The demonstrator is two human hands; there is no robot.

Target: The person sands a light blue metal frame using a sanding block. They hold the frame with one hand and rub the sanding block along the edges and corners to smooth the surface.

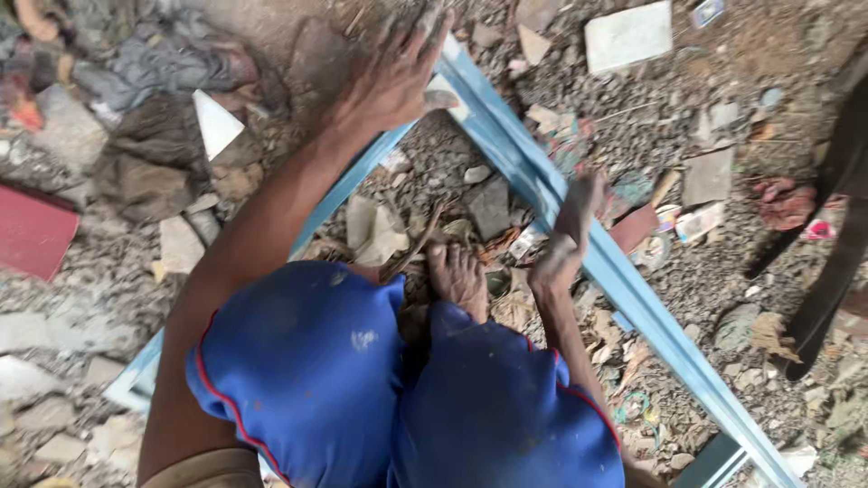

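A light blue metal frame (633, 298) lies on rubble, its corner at the top centre. My left hand (393, 77) reaches forward with fingers spread, resting at that corner where the two bars meet. My right hand (571, 230) is blurred, close to the long right bar of the frame, fingers curled; whether it holds anything I cannot tell. My knees in blue shorts (307, 361) fill the lower middle, and my bare foot (457, 276) stands inside the frame on debris.
Broken stone, tile pieces and scraps cover the ground. A white tile (628, 36) lies top right, a red slab (32, 230) at left, crumpled cloth (154, 54) top left. Dark straps (836, 226) run along the right edge.
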